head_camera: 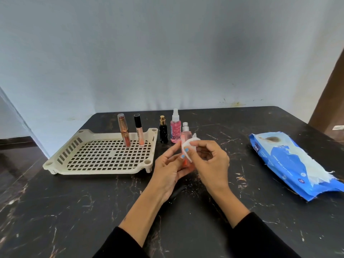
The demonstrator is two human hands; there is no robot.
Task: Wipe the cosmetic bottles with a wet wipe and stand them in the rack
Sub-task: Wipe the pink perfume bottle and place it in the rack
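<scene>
Wiping step in hand. Left hand [168, 169] grips the pink bottle [185, 138] upright above the tabletop [223, 211] middle, just off the rack [55, 163] front right corner. Right hand [210, 161] pinches the wet wipe [188, 144] against the bottle's side. Two lip tubes stand at the rack's far edge; black bottle [163, 132] and pink spray bottle [175, 127] wait beside it. Next, likely: finish rubbing, stand it in the rack.

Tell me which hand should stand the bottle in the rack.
Left. The left hand already holds the pink spray bottle and is nearer the cream perforated plastic rack; the right hand pinches the white wet wipe.
</scene>
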